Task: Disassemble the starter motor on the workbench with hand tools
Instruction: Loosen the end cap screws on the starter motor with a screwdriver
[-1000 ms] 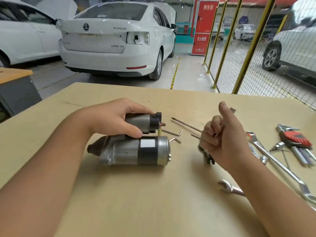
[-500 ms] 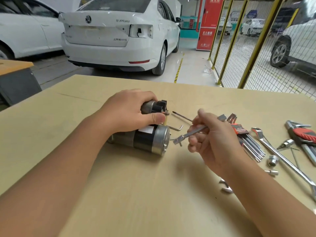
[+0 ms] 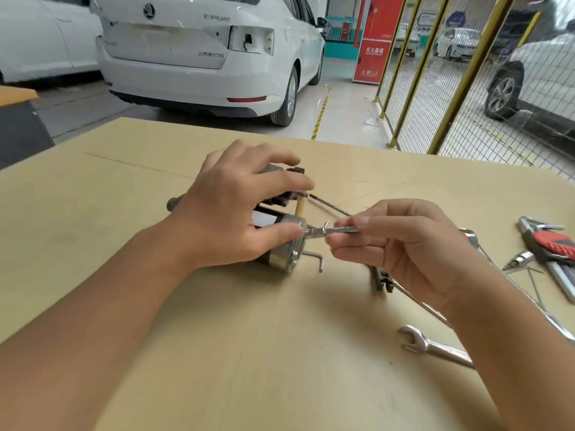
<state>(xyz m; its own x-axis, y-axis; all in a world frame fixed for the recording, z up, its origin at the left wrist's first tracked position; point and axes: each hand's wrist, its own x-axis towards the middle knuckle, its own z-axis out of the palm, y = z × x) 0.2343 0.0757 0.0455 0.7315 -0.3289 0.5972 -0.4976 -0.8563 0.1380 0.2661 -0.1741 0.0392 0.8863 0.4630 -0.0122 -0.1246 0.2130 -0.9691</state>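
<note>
The starter motor [image 3: 284, 258] lies on the wooden workbench [image 3: 249, 353], its round silver end cap turned toward my right hand. My left hand [image 3: 236, 213] lies over the motor body and grips it, thumb against the end cap; most of the motor is hidden under it. My right hand [image 3: 401, 244] pinches a small flat wrench [image 3: 333, 230] between thumb and fingers. The wrench's tip sits at the upper edge of the end cap, right by my left thumb. A small L-shaped hex key [image 3: 315, 259] lies just beside the cap.
A combination wrench [image 3: 432, 346] lies near my right forearm. A red-handled hex key set [image 3: 553, 244], a socket bit [image 3: 518, 261] and a long wrench [image 3: 529, 303] lie at the right. A thin rod [image 3: 329, 206] lies behind the motor. Cars and a yellow mesh fence stand beyond the bench.
My right hand, first closed with the thumb up, took the small wrench and brought its tip to the motor's end cap. My left hand turned the motor so the cap faces right.
</note>
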